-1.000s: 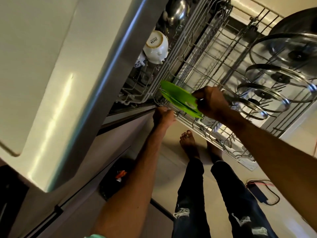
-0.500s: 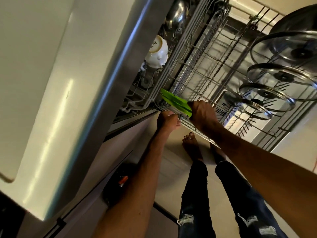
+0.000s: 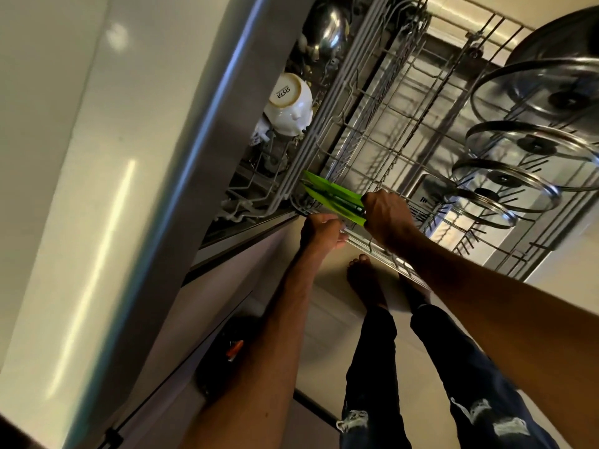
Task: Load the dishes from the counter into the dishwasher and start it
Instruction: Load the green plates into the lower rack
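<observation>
The fingers of the right hand (image 3: 387,218) are curled and pressed onto the near end of two flat bright-green plates (image 3: 334,194), gripping them where they stand on edge in the front left corner of the pulled-out lower rack (image 3: 372,150). The plates lean slightly, their far tips pointing toward the dishwasher's opening. Just beside and below, the fingers of the left hand (image 3: 321,233) are folded around the front wire rim of the same rack, close to the plates; whether they touch the plates cannot be told. Both forearms reach down from the bottom of the view, the right one crossing over the rack's front edge. Farther right in the rack, four glass lids (image 3: 531,144) with metal rims and dark knobs stand on edge in a row, growing larger toward the back, with a dark pan (image 3: 557,37) behind them. Inside the dishwasher, past the left side of the rack, a white cup (image 3: 288,105) marked "SISTA" on its base sits upside down, and a shiny steel bowl (image 3: 329,30) lies beyond it. The pale tabletop (image 3: 81,157) edge runs along the left. Below the rack, the person's bare feet (image 3: 366,280) and dark ripped jeans (image 3: 453,377) stand on the light floor.
</observation>
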Available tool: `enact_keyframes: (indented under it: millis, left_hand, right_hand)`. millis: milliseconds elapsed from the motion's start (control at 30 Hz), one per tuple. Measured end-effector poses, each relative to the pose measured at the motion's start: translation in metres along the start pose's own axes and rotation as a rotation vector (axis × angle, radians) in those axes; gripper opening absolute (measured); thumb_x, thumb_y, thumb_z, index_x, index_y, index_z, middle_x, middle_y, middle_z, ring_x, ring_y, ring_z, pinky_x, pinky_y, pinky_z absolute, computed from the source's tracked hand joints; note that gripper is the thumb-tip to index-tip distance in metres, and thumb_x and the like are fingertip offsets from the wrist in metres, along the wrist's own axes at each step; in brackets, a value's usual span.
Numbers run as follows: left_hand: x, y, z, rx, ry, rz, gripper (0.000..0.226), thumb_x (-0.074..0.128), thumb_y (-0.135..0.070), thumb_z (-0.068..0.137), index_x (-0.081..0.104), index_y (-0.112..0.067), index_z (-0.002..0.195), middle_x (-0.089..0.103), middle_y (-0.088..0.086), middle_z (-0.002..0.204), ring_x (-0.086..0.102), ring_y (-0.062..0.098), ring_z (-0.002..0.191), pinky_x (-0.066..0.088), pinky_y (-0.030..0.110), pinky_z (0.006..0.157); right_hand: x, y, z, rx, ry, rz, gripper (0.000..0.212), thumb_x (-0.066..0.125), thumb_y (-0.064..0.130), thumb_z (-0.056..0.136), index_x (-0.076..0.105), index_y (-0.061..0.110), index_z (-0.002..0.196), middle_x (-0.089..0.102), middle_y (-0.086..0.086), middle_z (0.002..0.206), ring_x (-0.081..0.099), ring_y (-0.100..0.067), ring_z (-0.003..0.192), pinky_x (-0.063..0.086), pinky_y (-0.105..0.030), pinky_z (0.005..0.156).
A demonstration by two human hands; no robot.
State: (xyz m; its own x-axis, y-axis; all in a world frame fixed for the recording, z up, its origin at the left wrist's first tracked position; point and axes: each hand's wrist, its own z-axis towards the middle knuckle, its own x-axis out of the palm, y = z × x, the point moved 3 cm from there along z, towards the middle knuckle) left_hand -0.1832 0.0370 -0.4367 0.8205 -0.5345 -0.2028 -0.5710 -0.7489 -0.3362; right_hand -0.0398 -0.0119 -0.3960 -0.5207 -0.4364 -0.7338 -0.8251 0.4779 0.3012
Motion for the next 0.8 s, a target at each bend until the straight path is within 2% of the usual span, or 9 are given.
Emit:
enact_keyframes:
  millis: [133,267,433,567,700,800]
  left_hand:
    - [-0.001,0.004,0.005,-0.005,0.003,0.025,0.007,0.063,-0.008,0.090,0.065,-0.014,0.092,0.072,0.011,0.092,0.070,0.022,0.074,0.056,0.031,0.063]
    - [-0.001,0.009,0.002,-0.009,0.022,0.044,0.022,0.066,-0.011,0.088,0.068,-0.008,0.110,0.074,0.011,0.092,0.071,0.024,0.078,0.057,0.031,0.066]
    - [0.001,0.011,-0.003,-0.033,0.022,0.034,0.009,0.062,-0.013,0.093,0.069,-0.015,0.098,0.075,0.008,0.098,0.071,0.019,0.073,0.056,0.029,0.059]
    - [0.006,0.014,-0.007,-0.017,0.022,0.035,0.022,0.061,-0.015,0.093,0.069,-0.008,0.112,0.074,0.007,0.095,0.069,0.014,0.066,0.053,0.022,0.050]
    - [0.008,0.012,-0.009,-0.029,0.047,0.018,0.020,0.059,-0.015,0.095,0.068,-0.011,0.112,0.072,0.003,0.092,0.068,0.013,0.067,0.053,0.021,0.051]
    - [0.009,0.008,-0.008,-0.038,0.045,0.022,0.014,0.059,-0.014,0.096,0.068,-0.013,0.106,0.072,0.001,0.087,0.068,0.014,0.069,0.054,0.022,0.052]
  right_hand:
    - [0.002,-0.001,-0.001,-0.002,0.002,-0.015,0.024,0.059,0.009,0.092,0.062,0.008,0.116,0.066,-0.016,0.108,0.065,-0.035,0.095,0.045,-0.035,0.072]
    - [-0.006,-0.006,0.002,0.002,-0.043,0.023,0.021,0.061,0.010,0.089,0.066,0.007,0.109,0.067,-0.016,0.098,0.066,-0.034,0.087,0.046,-0.034,0.066]
    - [-0.018,-0.001,-0.011,-0.095,-0.083,0.007,0.020,0.064,0.008,0.082,0.071,0.007,0.100,0.069,-0.013,0.082,0.067,-0.033,0.073,0.049,-0.032,0.062]
    - [-0.027,-0.004,-0.031,-0.136,-0.136,0.010,0.009,0.068,0.006,0.076,0.068,0.008,0.084,0.056,-0.008,0.065,0.063,-0.034,0.062,0.052,-0.037,0.057]
    - [-0.036,-0.001,-0.031,-0.124,-0.130,0.012,0.013,0.064,0.007,0.082,0.068,0.007,0.095,0.059,-0.009,0.072,0.065,-0.033,0.067,0.054,-0.041,0.061]
    - [-0.040,0.003,-0.020,-0.098,-0.113,-0.007,0.015,0.061,0.007,0.089,0.068,0.007,0.103,0.061,-0.009,0.077,0.060,-0.028,0.066,0.046,-0.034,0.058]
